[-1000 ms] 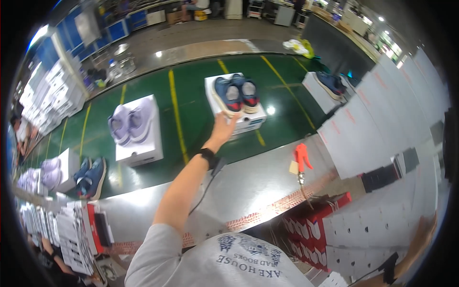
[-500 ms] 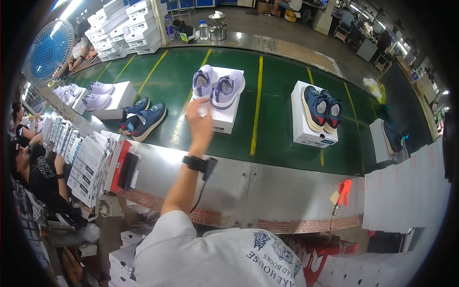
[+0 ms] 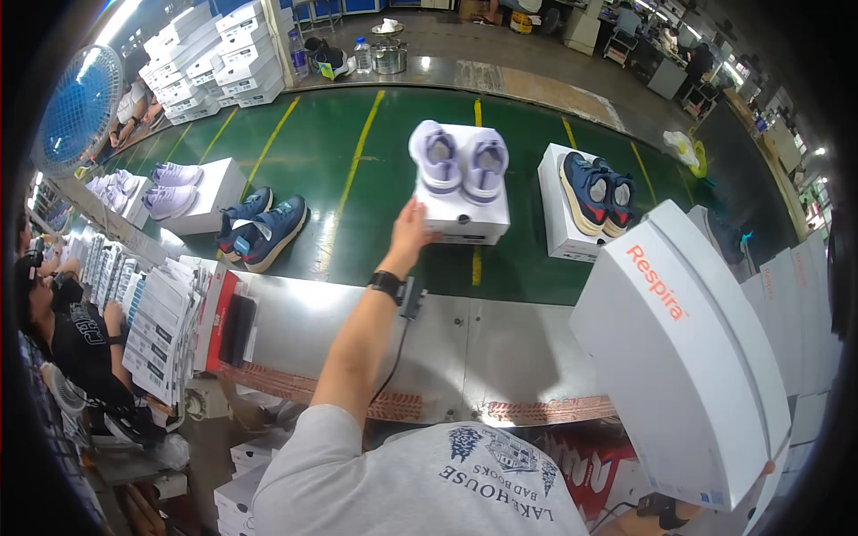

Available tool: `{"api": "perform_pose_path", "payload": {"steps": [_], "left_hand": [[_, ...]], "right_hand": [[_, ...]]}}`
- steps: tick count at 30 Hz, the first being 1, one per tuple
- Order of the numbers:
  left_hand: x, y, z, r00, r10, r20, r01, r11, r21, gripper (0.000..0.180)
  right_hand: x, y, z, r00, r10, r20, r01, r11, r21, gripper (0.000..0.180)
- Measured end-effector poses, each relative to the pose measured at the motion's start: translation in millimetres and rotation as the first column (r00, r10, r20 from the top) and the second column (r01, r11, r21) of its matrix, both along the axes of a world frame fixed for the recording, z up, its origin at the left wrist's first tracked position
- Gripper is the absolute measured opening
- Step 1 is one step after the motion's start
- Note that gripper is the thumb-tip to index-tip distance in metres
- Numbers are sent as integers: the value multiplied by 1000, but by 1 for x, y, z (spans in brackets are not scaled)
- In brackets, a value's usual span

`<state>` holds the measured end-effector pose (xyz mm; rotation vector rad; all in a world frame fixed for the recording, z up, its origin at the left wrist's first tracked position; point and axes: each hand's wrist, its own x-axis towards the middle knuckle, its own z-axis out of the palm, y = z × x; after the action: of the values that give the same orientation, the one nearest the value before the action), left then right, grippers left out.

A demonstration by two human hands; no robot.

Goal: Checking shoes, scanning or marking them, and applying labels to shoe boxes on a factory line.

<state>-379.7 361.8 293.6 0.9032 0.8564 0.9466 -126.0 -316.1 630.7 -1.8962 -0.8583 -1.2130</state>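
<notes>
Open room is offered by the green tabletop [image 3: 313, 170] left of the left hand [image 3: 411, 230]. Its near edge is hidden by a large white box [image 3: 679, 357] at the right hand [image 3: 686, 510]. The shoebox [image 3: 492, 223] under lilac shoes [image 3: 447, 170] is touched, apparently steadied, by the left; gentle guiding seems needed. Neither grip can be told.

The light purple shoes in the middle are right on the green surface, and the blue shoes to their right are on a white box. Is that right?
Not quite: the light purple shoes in the middle are on a white box, not right on the green surface; the head view shows it.
</notes>
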Motion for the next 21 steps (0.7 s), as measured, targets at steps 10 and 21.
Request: {"api": "perform_pose_path", "payload": {"steps": [10, 21], "left_hand": [[89, -25, -10, 994, -95, 58, 94, 995, 24, 59], [-201, -4, 70, 742, 582, -332, -188, 657, 730, 21]], "right_hand": [[14, 116, -16, 888, 381, -256, -383, 923, 43, 55], [-85, 388, -50, 479, 709, -518, -875, 430, -221, 53]]}}
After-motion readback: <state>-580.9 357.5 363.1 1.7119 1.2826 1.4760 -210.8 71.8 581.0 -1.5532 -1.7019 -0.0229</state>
